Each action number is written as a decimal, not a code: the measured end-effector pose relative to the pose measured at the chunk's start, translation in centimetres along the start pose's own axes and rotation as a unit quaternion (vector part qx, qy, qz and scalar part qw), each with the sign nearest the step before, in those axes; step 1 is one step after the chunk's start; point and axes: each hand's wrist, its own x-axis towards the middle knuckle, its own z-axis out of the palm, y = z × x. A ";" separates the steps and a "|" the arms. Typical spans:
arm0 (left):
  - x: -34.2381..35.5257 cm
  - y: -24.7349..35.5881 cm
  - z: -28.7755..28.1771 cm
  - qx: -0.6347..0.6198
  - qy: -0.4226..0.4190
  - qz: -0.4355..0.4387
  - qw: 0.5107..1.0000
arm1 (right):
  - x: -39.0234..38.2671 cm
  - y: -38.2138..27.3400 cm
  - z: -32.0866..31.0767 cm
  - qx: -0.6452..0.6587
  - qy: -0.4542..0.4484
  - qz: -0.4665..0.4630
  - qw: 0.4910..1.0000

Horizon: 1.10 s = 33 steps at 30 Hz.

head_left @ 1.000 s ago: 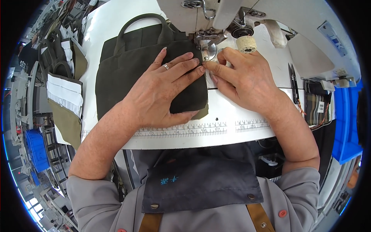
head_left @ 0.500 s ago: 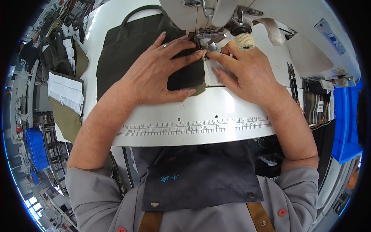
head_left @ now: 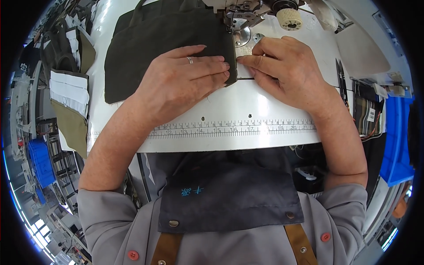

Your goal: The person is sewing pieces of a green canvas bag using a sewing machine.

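A dark olive-green fabric bag piece (head_left: 172,37) lies flat on the white sewing table, its strap loop partly cut off at the top of the view. My left hand (head_left: 183,77) rests palm down on the fabric's near right part, fingers stretched toward its right edge. Beside that edge is my right hand (head_left: 282,66), its index fingertip touching the fabric and its thumb drawn in close to the index finger. Whether anything is pinched there cannot be made out. Just beyond the hands, the sewing machine's needle and presser foot (head_left: 229,26) stand at the fabric's right edge.
A printed ruler (head_left: 216,129) runs along the table's near edge. Dark scissors or snips (head_left: 341,79) lie at the right, near a striped cloth bundle (head_left: 366,112). A blue bin (head_left: 397,137) stands farther right. White and olive fabric pieces (head_left: 68,95) hang at the left.
The fabric has shifted toward me at the machine. Both hands have come nearer to me, and the left fingers have drawn together. My view has tilted slightly.
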 end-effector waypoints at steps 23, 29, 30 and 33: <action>0.7 0.5 0.4 -0.028 0.049 -0.026 0.998 | 0.0 -0.4 0.1 0.075 -0.013 -0.023 0.997; 1.4 1.7 -1.2 0.000 0.021 -0.049 0.999 | 0.0 -0.3 0.1 0.079 -0.009 -0.023 0.997; 1.3 1.6 -1.2 -0.003 0.012 -0.050 0.999 | 0.0 -0.3 0.2 0.079 -0.006 -0.024 0.997; 1.6 1.8 -1.1 0.010 -0.001 -0.037 0.999 | -0.1 -0.2 0.2 0.081 -0.007 -0.020 0.996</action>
